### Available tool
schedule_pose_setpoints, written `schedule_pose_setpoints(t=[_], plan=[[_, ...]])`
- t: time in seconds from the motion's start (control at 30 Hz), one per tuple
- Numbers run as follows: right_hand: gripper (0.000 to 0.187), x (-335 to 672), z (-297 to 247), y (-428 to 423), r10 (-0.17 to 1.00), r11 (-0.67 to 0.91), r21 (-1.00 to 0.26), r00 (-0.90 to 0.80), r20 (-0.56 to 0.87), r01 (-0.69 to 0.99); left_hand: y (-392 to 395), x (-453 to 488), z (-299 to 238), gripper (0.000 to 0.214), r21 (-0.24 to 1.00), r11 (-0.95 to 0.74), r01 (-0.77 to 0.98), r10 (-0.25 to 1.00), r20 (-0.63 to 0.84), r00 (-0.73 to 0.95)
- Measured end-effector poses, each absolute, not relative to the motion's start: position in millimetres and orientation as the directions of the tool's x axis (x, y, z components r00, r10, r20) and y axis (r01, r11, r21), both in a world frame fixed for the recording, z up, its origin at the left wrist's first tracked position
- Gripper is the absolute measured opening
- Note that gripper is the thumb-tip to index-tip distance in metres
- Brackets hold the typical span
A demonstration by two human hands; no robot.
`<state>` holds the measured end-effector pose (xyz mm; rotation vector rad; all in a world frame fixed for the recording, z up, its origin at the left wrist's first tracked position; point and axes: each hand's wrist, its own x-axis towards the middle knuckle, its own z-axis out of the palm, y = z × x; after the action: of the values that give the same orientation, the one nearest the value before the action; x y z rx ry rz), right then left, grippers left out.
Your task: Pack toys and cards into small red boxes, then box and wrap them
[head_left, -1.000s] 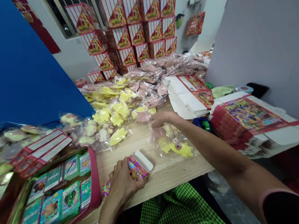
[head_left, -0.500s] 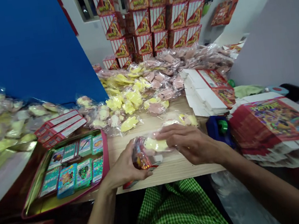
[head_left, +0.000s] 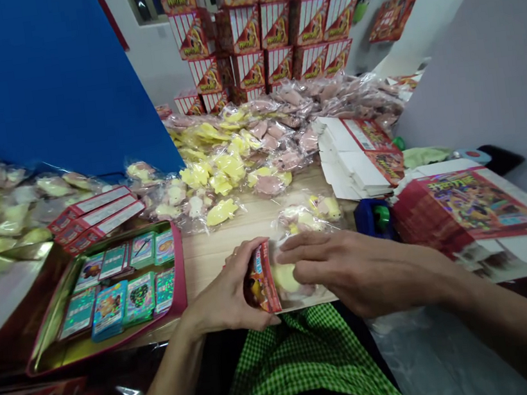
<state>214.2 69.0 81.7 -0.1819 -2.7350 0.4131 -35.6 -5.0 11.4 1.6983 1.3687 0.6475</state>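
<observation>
My left hand (head_left: pixel 225 293) wraps round a small red printed box (head_left: pixel 269 281), thumb along the near side and fingers over the far side. Pressed up to the box's right side is a pale yellow soft toy in a clear plastic bag (head_left: pixel 288 280). My right hand (head_left: pixel 345 267) grips this bagged toy from the right, its fingers lying over the top. The palm hides part of the bag, and I cannot tell how much of it is inside the box. Just beyond my right hand lie more bagged toys (head_left: pixel 302 215).
Left stands a tin tray (head_left: pixel 180 260) of card stacks (head_left: pixel 108 308), with red boxes (head_left: pixel 101 215) behind. Bagged yellow and pink toys (head_left: pixel 230 166) heap across the back. Flattened cartons (head_left: pixel 348 160), a blue tape dispenser (head_left: pixel 368 222) and printed sheets (head_left: pixel 483 207) lie right. Boxes (head_left: pixel 244 28) are stacked behind.
The red box has turned and come nearer to me. My right hand has moved closer with the bagged toy, which now sits against the box's side. The view has shifted slightly.
</observation>
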Motion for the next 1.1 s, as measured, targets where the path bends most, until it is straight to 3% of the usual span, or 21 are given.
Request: schedule_pose_setpoints(t=[0.07, 0.13, 0.3, 0.43, 0.53, 0.67, 0.8, 0.87, 0.93, 1.0, 1.1], plan=[[0.055, 214, 85, 68, 0.144, 0.954, -0.294, -0.949, 0.282, 0.057, -4, -33, 9, 0.105, 0.872, -0.068, 0.484, 0.966, -0.064, 0.25], [0.064, 221, 90, 69, 0.236, 0.944, -0.303, -0.908, 0.345, 0.13, -4, -33, 3, 0.106, 0.879, -0.096, 0.468, 0.98, 0.001, 0.199], [0.046, 247, 81, 72, 0.446, 0.885, -0.377, -0.731, 0.517, 0.273, -1, -39, -16, 0.113, 0.88, -0.169, 0.443, 0.985, 0.17, 0.038], [0.033, 244, 40, 56, 0.672, 0.709, -0.616, -0.594, 0.443, 0.343, 6, -29, -37, 0.124, 0.838, -0.185, 0.513, 0.902, 0.352, -0.25], [0.049, 219, 9, 38, 0.712, 0.599, -0.753, -0.612, 0.344, 0.274, 12, -12, -55, 0.13, 0.836, -0.105, 0.539, 0.823, 0.377, -0.425], [0.055, 182, -21, 41, 0.727, 0.575, -0.79, -0.576, 0.373, 0.215, 12, 7, -70, 0.101, 0.833, -0.175, 0.524, 0.773, 0.447, -0.451], [0.041, 164, -35, 77, 0.774, 0.592, -0.745, -0.474, 0.419, 0.308, 8, 1, -68, 0.054, 0.833, -0.19, 0.52, 0.836, 0.415, -0.359], [0.034, 156, -37, 100, 0.822, 0.518, -0.705, -0.509, 0.254, 0.484, 7, -16, -63, 0.04, 0.779, -0.064, 0.624, 0.901, 0.314, -0.3], [0.03, 146, -34, 117, 0.836, 0.474, -0.531, -0.548, 0.021, 0.702, 3, -42, -58, 0.031, 0.675, 0.082, 0.734, 0.915, 0.241, -0.324], [0.027, 132, -25, 124, 0.832, 0.498, -0.298, -0.545, -0.098, 0.814, -3, -77, -50, 0.028, 0.58, 0.218, 0.785, 0.882, 0.228, -0.413], [0.028, 92, -2, 117, 0.703, 0.698, -0.121, -0.708, -0.076, 0.706, -13, -135, -36, 0.035, 0.448, 0.417, 0.79, 0.811, 0.208, -0.546]])
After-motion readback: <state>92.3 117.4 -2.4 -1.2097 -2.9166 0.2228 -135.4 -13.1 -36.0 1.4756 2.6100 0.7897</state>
